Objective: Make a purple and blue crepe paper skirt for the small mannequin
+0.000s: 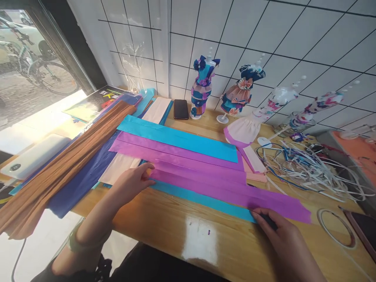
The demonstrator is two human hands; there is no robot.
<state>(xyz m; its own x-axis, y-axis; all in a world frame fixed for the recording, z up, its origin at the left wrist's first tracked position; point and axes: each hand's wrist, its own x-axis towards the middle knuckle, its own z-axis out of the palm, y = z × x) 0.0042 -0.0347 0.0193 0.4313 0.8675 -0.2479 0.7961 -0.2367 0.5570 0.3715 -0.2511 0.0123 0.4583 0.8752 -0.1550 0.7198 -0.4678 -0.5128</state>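
A long purple crepe paper strip (211, 186) lies across the table over a narrow blue crepe paper strip (202, 201), whose front edge shows along its near side. My left hand (133, 184) is closed at the left end of these two strips, thumb and fingers gripping the purple one. Further right, my right hand (277, 227) pinches the right end of the blue strip, fingers resting against the purple. Just behind lie another purple sheet (179, 154) and a wider bright blue strip (179, 137).
Brown crepe paper (76, 141) and dark blue paper (79, 184) lie at left. A phone (181, 109) and several dressed doll forms (202, 88) stand along the tiled wall. Tangled cords (308, 164) and a tape roll (336, 228) are at right. The table's front edge is close.
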